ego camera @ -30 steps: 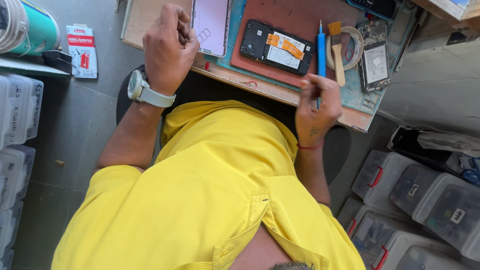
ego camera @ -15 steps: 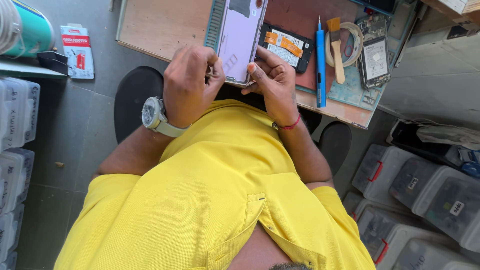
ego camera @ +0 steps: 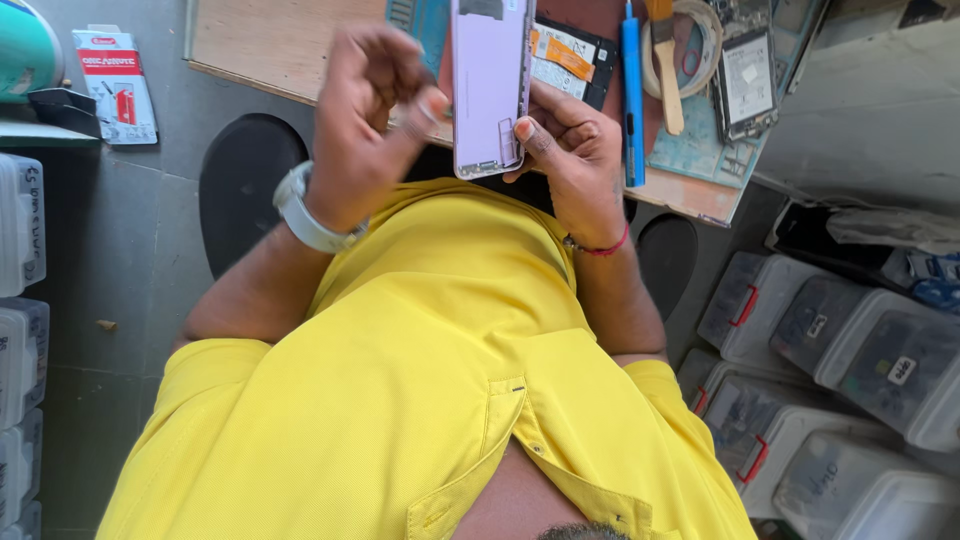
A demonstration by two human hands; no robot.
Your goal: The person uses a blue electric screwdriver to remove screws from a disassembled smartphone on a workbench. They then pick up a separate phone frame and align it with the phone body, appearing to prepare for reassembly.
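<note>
we hold the pink phone back (ego camera: 489, 85) with our right hand (ego camera: 570, 160) at 3 o'clock, left hand (ego camera: 365, 130) pinching its edge, so we go slow.

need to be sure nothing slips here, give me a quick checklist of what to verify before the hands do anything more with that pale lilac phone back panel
1. Right hand grips the pale lilac phone back panel: ok, thumb on its lower right edge, fingers behind it.
2. Left hand on the panel: cannot tell, its fingertips sit at the panel's left edge, but contact is hidden.
3. Panel held over the wooden work board: ok, above the board's near edge.
4. Opened phone body with orange strip out of the way: ok, flat behind the panel.
5. Blue pen-shaped tool within reach: ok, beside the right hand, untouched.
6. Wooden-handled brush: ok, lying on the roll of tape.
</note>
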